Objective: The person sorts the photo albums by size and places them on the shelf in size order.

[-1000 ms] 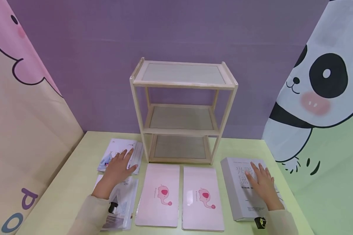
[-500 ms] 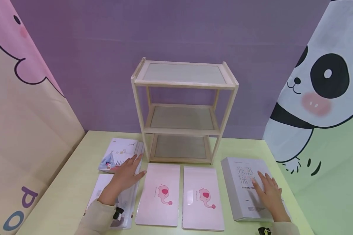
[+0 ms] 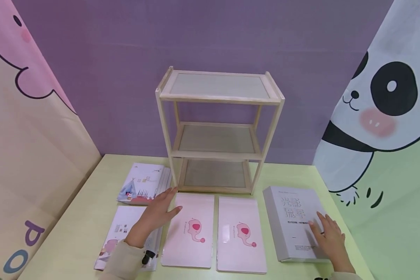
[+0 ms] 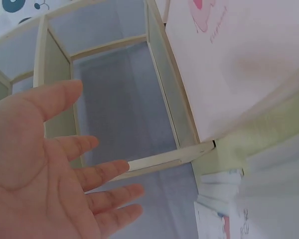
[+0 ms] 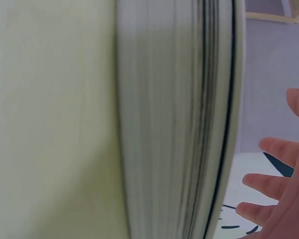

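Note:
My left hand (image 3: 154, 217) hovers, fingers straight, between the left-hand books and the left pink elephant booklet (image 3: 182, 249). In the left wrist view its palm (image 4: 55, 174) faces the camera and holds nothing. Below that hand lies a white-covered stack of books (image 3: 117, 233), partly hidden by the sleeve. A second stack with a tent picture (image 3: 140, 181) lies behind it. My right hand (image 3: 330, 241) is spread over the right side of a thick grey-white book (image 3: 294, 233); whether it touches the cover I cannot tell. The page edges of this book (image 5: 159, 119) fill much of the right wrist view.
A three-tier wooden shelf (image 3: 218, 156) stands at the back middle of the pale yellow table (image 3: 73, 217). In front of it, beside the left booklet, lies another pink elephant booklet (image 3: 241, 252). A purple backdrop (image 3: 217, 35) rises behind, with printed cloths at both sides.
My left hand has moved right, off the tent-picture stack toward the left pink booklet. My right hand has slid toward the near right edge of the thick book. The books and shelf stay put.

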Demonstrator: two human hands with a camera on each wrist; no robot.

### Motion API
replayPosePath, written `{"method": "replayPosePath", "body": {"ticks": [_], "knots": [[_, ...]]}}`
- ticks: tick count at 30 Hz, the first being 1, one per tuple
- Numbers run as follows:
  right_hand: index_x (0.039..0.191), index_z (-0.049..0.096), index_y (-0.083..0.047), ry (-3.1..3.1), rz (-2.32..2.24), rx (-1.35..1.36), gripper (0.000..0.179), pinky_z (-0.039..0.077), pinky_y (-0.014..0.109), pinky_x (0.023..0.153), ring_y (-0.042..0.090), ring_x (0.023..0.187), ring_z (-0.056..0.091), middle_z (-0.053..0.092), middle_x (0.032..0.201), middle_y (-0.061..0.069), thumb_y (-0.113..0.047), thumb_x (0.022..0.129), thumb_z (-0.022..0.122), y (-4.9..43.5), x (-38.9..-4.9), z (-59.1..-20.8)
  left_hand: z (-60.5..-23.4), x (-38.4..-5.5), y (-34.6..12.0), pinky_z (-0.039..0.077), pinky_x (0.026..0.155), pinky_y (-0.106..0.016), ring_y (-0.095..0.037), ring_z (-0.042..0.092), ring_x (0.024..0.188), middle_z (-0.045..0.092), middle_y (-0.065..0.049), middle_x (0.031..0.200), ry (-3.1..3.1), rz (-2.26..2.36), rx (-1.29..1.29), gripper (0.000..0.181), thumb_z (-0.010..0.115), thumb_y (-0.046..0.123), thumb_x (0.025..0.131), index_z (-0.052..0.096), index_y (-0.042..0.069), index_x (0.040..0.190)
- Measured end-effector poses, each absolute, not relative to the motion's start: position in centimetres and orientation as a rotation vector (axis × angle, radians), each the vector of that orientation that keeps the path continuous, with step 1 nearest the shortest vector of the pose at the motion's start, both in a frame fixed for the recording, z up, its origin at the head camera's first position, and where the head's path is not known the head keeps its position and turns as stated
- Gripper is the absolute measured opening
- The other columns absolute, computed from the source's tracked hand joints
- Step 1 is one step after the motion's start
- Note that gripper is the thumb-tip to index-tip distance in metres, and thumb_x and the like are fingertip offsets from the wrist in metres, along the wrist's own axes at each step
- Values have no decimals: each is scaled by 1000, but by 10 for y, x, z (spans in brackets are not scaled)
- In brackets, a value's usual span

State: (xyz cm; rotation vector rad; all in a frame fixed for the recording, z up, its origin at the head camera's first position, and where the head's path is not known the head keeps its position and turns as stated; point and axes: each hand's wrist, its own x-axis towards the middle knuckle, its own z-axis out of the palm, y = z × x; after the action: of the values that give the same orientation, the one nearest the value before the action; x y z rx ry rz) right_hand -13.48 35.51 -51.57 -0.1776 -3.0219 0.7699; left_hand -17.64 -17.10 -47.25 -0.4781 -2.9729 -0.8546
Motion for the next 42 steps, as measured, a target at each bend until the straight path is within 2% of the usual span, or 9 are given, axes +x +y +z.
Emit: {"method": "replayPosePath", "body": {"ticks": [9,22,34,42], "knots": [[142,26,14,-3044,821,-291,66,7,77,99,61,132,12,16,144,44,-35,102,44,363,-128,-521,-478,-175,-158,30,104,-62,-48,33,134,35,-26,148,-2944,-998,-468,66,60,26,95,32,-1,149],[144,14,19,-3102,928,-430,78,13,63,109,57,135,10,12,145,44,-38,101,44,374,-124,-524,-481,-170,-135,27,108,-57,-43,31,136,36,-25,148,-2908,-1112,-487,64,60,22,95,34,-3,147],[141,17,22,-3089,963,-361,69,15,62,109,57,133,15,18,142,45,-26,101,46,377,-120,-532,-495,-168,-113,31,106,-57,-42,37,133,42,-22,146,-2947,-1186,-443,62,61,23,94,37,1,147],[139,14,25,-3103,1005,-348,72,15,63,108,59,131,14,16,140,46,-25,100,48,383,-120,-534,-502,-165,-93,32,106,-57,-42,38,132,42,-22,145,-2952,-1262,-549,61,60,25,95,37,2,147]]}}
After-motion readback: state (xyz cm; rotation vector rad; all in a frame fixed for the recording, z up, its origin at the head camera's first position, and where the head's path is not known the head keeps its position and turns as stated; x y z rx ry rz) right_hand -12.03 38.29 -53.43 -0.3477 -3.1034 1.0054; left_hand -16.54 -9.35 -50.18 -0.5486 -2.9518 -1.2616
